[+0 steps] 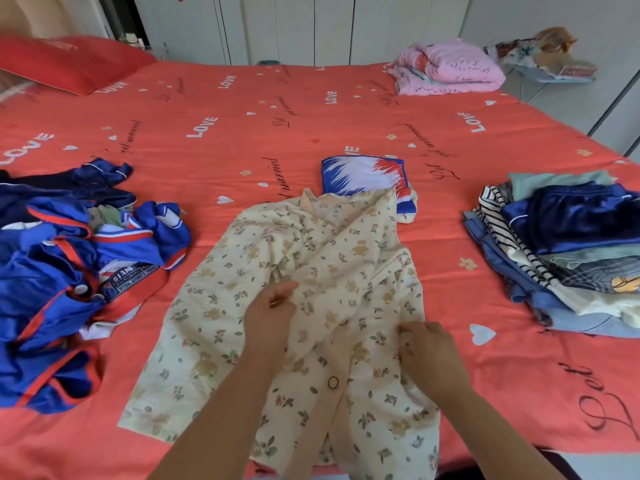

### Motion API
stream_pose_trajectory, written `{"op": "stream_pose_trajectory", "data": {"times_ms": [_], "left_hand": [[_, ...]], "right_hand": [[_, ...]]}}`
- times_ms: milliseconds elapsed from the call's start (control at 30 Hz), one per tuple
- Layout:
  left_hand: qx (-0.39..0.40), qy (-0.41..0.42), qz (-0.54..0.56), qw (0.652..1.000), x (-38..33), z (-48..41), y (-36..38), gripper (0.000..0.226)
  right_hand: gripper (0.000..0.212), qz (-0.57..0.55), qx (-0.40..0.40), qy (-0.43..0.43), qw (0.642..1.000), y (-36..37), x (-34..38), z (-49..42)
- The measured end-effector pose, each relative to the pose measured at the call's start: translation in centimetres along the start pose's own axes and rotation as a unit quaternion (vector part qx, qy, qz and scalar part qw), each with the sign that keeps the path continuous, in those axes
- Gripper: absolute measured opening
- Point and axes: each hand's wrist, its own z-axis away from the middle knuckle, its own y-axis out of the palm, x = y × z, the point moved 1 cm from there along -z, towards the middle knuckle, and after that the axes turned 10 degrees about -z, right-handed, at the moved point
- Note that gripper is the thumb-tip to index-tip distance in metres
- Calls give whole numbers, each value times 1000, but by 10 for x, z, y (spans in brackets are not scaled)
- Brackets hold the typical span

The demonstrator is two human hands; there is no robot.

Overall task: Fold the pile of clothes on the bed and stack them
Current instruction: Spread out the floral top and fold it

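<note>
A cream pyjama top (pixel 311 271) with bear and leaf print lies spread on the red bed sheet (pixel 242 133), collar away from me. My left hand (pixel 272 313) pinches the cloth near the middle of the front. My right hand (pixel 429 351) grips the fabric at the right edge of the top. A heap of unfolded blue and red clothes (pixel 76 271) sits at the left. A stack of folded clothes (pixel 568 251) stands at the right. A folded blue, white and red garment (pixel 367 174) lies just beyond the collar.
A red pillow (pixel 69 60) lies at the far left corner. A folded pink blanket (pixel 450 69) sits at the far right corner. White wardrobe doors (pixel 311 26) run behind the bed. The bed's near edge is right below my arms.
</note>
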Motion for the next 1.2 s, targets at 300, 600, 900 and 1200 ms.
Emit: {"op": "stream_pose_trajectory", "data": {"times_ms": [300,600,900,1200], "left_hand": [[-166,165,-276,932,13,11,-29,33],[223,298,-520,769,41,70,53,33],[203,333,-523,758,-15,34,86,22],[173,382,-511,750,-53,-18,152,43]], "right_hand": [[40,-43,1,25,999,-5,4,10],[21,-68,18,75,995,-16,-6,31],[8,-74,-34,141,987,-43,-43,34],[7,-164,-56,113,978,-30,-41,37]]}}
